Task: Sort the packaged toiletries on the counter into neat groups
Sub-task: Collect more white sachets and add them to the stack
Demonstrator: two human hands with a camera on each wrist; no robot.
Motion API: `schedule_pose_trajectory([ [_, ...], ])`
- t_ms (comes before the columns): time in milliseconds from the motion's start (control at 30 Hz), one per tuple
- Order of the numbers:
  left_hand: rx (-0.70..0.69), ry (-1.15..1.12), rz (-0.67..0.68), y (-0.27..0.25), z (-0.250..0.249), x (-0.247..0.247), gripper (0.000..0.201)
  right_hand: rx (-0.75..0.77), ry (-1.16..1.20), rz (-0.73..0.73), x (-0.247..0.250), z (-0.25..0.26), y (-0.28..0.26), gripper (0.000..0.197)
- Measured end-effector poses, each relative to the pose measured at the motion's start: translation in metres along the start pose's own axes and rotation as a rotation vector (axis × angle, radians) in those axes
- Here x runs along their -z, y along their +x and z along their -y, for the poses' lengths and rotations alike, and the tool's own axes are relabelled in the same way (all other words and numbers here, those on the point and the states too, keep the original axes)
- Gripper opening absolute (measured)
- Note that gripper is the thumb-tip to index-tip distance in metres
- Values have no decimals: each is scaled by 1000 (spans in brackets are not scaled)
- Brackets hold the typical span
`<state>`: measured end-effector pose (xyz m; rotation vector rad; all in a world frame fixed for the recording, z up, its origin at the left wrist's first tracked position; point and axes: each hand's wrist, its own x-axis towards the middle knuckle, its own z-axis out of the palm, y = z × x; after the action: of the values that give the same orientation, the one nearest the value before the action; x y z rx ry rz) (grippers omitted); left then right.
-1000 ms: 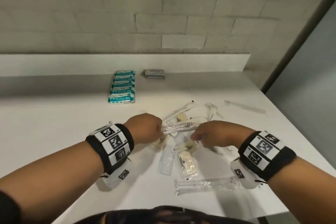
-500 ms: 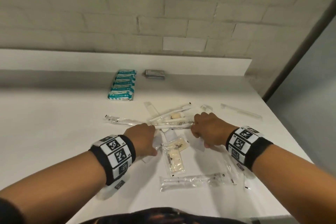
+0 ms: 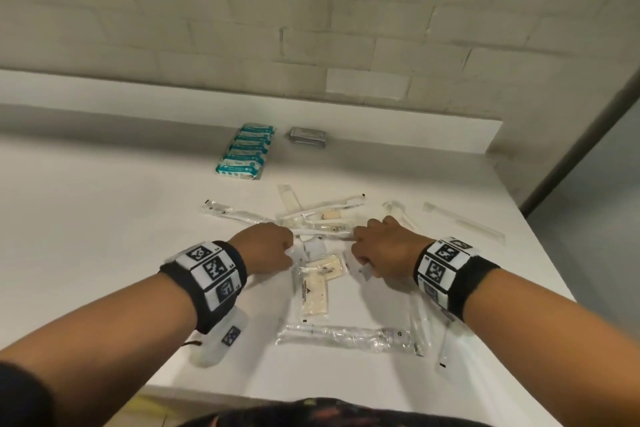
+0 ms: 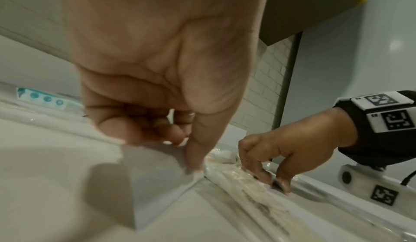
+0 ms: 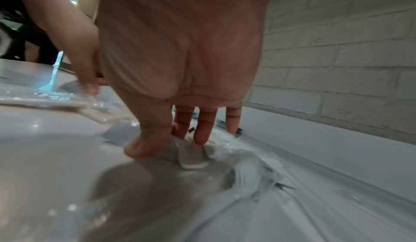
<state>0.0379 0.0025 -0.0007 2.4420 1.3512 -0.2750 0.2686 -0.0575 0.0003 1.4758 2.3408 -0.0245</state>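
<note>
A loose pile of clear-wrapped toiletries (image 3: 322, 218) lies mid-counter, with long toothbrush packets crossing each other. My left hand (image 3: 289, 253) is at the pile's left side; in the left wrist view its thumb and curled fingers (image 4: 171, 135) pinch a flat white sachet (image 4: 153, 171) tilted up off the counter. My right hand (image 3: 360, 260) is at the right side, thumb and fingertips (image 5: 200, 139) pinching a small clear packet (image 5: 191, 156) with a pale round pad inside. Cream sachets (image 3: 313, 291) lie between my wrists.
A row of teal packets (image 3: 246, 152) and a small grey stack (image 3: 306, 137) sit at the back by the raised ledge. A clear toothbrush packet (image 3: 346, 336) lies near the front edge, a long comb packet (image 3: 464, 222) far right. The counter's right edge is close.
Both hands have let go of the long white packet they held between them; it now lies on the pile. The hands have dropped to small packets just nearer me.
</note>
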Motion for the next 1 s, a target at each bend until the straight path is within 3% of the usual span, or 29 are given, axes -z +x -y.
schedule_pose_trajectory([
  [67, -99, -25, -92, 6, -5, 4, 22, 54, -51, 25, -3, -3, 2, 13],
  [167, -244, -9, -112, 17, -12, 7, 12, 44, 153, -113, -5, -8, 6, 3],
  [300, -290, 173, -42, 26, -12, 4, 26, -292, 883, -377, 18, -32, -6, 15],
  [367, -347, 322, -85, 25, -7, -1, 32, -424, 1000, -455, 20, -56, -15, 12],
  [433, -424, 404, -128, 18, -4, -5, 42, -506, 875, -364, 12, -77, -26, 7],
  [500, -460, 417, -120, 13, 0, -6, 53, -516, 722, -209, -2, -90, -34, 20],
  [600, -438, 347, -85, 13, 0, -4, 32, -485, 589, -85, -16, -90, -33, 28],
  [633, -429, 326, -84, 17, -2, -3, 27, -467, 525, -67, -20, -89, -30, 34],
  [700, -382, 302, -29, 25, -7, -2, 38, -428, 420, -35, -24, -84, -20, 39],
  [900, -327, 344, 18, 46, -12, -2, 47, -301, 86, -59, -28, -71, 2, 30],
  [1000, -263, 271, -31, 50, -12, -6, 46, -263, -15, -50, -30, -70, 3, 28],
])
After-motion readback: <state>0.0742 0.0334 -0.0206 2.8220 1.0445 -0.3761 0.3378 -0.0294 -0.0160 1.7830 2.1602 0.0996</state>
